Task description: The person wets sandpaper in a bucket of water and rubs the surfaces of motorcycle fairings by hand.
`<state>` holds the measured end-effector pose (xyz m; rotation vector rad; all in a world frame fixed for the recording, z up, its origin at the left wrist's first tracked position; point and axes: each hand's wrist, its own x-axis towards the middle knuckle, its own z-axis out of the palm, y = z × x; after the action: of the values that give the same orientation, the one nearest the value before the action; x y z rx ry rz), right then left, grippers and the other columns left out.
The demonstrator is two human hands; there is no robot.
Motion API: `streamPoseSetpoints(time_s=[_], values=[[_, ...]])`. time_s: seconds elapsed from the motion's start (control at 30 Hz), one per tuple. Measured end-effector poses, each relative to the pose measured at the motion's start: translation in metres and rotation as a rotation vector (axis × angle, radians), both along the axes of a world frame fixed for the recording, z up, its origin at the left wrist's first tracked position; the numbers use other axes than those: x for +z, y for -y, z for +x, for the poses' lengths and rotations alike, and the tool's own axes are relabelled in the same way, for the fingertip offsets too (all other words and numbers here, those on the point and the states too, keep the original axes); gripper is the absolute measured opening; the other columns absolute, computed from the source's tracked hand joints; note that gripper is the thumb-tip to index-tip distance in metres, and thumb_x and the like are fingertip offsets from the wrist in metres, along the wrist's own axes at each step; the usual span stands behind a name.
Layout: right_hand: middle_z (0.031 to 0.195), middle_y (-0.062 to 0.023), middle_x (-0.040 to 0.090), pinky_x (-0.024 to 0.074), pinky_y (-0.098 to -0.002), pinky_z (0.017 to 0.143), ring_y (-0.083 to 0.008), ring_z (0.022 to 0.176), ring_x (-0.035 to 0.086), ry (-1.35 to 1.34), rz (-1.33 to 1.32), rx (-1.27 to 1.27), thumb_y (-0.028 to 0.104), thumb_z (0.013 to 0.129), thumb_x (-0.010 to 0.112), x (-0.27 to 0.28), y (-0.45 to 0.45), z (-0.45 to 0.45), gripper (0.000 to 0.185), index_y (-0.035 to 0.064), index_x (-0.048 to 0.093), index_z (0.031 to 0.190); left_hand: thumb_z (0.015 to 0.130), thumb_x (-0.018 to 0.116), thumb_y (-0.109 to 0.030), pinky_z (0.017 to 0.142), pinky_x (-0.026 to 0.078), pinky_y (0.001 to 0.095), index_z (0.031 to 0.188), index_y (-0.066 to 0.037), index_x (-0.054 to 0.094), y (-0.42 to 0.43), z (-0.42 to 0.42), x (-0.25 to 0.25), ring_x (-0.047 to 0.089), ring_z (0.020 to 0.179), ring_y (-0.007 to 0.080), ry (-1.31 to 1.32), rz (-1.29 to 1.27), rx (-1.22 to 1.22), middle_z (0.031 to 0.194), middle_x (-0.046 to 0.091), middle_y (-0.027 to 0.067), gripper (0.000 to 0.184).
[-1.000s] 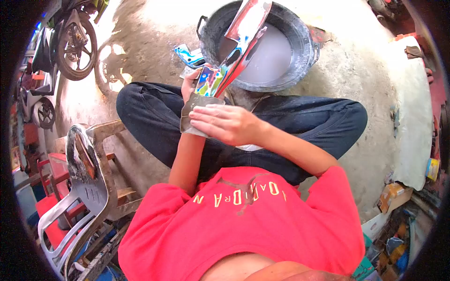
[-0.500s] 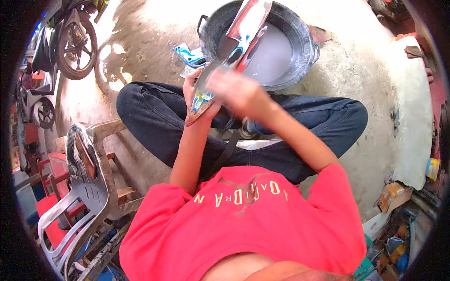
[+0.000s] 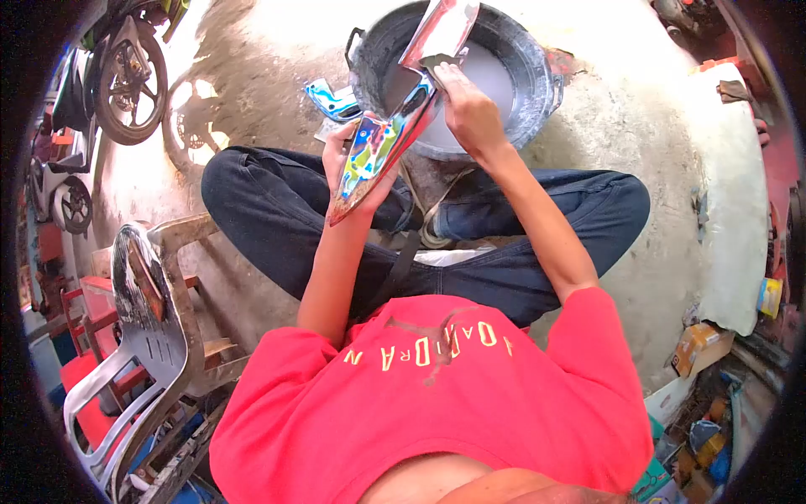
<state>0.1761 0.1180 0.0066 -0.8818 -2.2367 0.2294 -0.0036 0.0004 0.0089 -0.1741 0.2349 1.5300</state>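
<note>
My left hand is wrapped round the lower part of a long motorcycle body panel, its fingers along the left edge. Patches of blue, green, white and red paint show on the panel, which tilts up and away over a black basin. My right hand presses a dark grey piece of sandpaper against the panel's upper, red-and-white part. Cloudy water lies in the basin. A smaller blue-and-white panel piece rests on the floor left of the basin.
My crossed legs lie below the panel. A grey plastic chair stands at the left, with motorcycle wheels beyond it. To the right are a long pale slab, a cardboard box and mixed clutter.
My right hand has moved from the panel's lower, multicoloured part up to its far part, with the sandpaper in it. My left hand keeps its hold on the panel.
</note>
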Motion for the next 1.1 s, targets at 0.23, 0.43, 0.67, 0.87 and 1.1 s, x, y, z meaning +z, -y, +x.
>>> streamPoseSetpoints(time_s=[0.23, 0.43, 0.67, 0.87, 1.1], values=[[0.131, -0.0138, 0.065, 0.05, -0.0412, 0.108, -0.0267, 0.124, 0.063, -0.046, 0.098, 0.639, 0.005, 0.087, 0.057, 0.038, 0.101, -0.022, 0.04, 0.0038, 0.064, 0.126, 0.098, 0.048, -0.032, 0.094, 0.055, 0.0472, 0.121, 0.001, 0.06, -0.008, -0.04, -0.029, 0.07, 0.099, 0.0296, -0.134, -0.069, -0.212, 0.109, 0.071, 0.0195, 0.041], [0.126, -0.0186, 0.066, 0.0517, -0.0422, 0.104, -0.0328, 0.12, 0.064, -0.081, -0.062, 0.143, 0.002, 0.088, 0.054, 0.011, 0.008, 0.006, 0.037, 0.0038, 0.064, 0.123, 0.098, 0.048, -0.028, 0.098, 0.054, 0.0489, 0.114, 0.002, 0.063, -0.003, 0.002, 0.006, 0.069, 0.104, 0.0317, 0.128, 0.068, -0.056, 0.11, 0.071, 0.017, 0.037], [0.123, -0.0126, 0.069, 0.0517, -0.0406, 0.105, -0.0276, 0.12, 0.065, -0.096, 0.073, 0.754, 0.01, 0.086, 0.061, 0.038, 0.091, -0.02, 0.038, 0.0066, 0.065, 0.124, 0.094, 0.051, -0.027, 0.094, 0.053, 0.0438, 0.113, 0.001, 0.065, -0.005, -0.022, -0.026, 0.069, 0.098, 0.0276, -0.14, 0.002, -0.08, 0.108, 0.07, 0.0177, 0.036], [0.123, -0.0187, 0.068, 0.0537, -0.0408, 0.101, -0.0329, 0.118, 0.064, -0.068, 0.031, 0.067, 0.0, 0.087, 0.055, 0.003, -0.012, 0.007, 0.038, 0.0039, 0.065, 0.124, 0.096, 0.052, -0.025, 0.089, 0.059, 0.0466, 0.116, 0.001, 0.062, 0.0, 0.005, 0.006, 0.07, 0.103, 0.0312, 0.033, -0.013, 0.02, 0.109, 0.071, 0.0168, 0.035], [0.127, -0.0173, 0.067, 0.0532, -0.0413, 0.102, -0.0326, 0.119, 0.065, -0.12, 0.091, 0.653, 0.007, 0.084, 0.062, 0.034, 0.088, -0.021, 0.038, 0.0043, 0.065, 0.122, 0.096, 0.05, -0.028, 0.094, 0.054, 0.0448, 0.115, -0.001, 0.064, -0.001, -0.015, -0.003, 0.069, 0.101, 0.0303, -0.107, -0.092, -0.046, 0.108, 0.071, 0.0154, 0.036]])
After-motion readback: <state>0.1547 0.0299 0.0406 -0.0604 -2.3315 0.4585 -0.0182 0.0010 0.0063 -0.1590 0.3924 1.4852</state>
